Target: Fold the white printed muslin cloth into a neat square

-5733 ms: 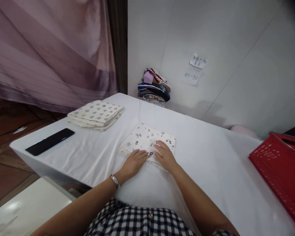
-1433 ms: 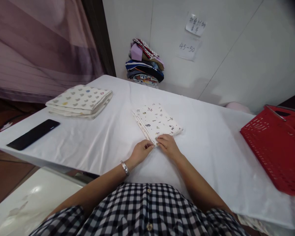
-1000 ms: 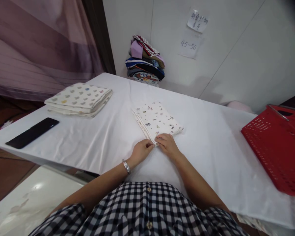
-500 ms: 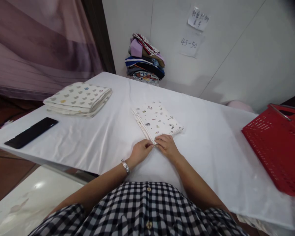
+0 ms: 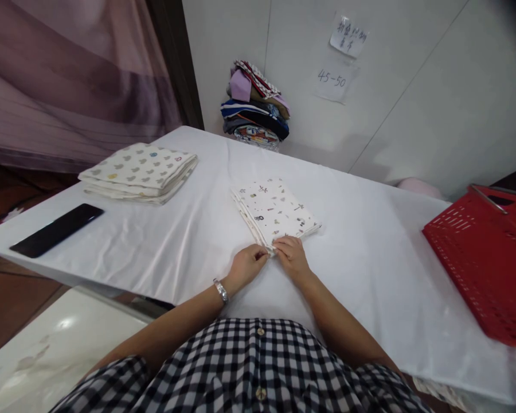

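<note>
On the white table (image 5: 163, 241), the folded cloth (image 5: 275, 209) lies at mid-table, its near corner pinched by the left hand (image 5: 246, 265) and right hand (image 5: 293, 256) side by side; folding looks nearly finished.

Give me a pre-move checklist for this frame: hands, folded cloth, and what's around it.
1. Left hand at near corner of printed folded cloth: ok.
2. Right hand at same corner: ok.
3. Cloth lies flat, layers aligned: ok.
4. Firm pinch on the corner: cannot tell.
5. Bare table around the cloth: ok.
6. Second folded cloth, black phone and red basket apart from it: ok.
</note>
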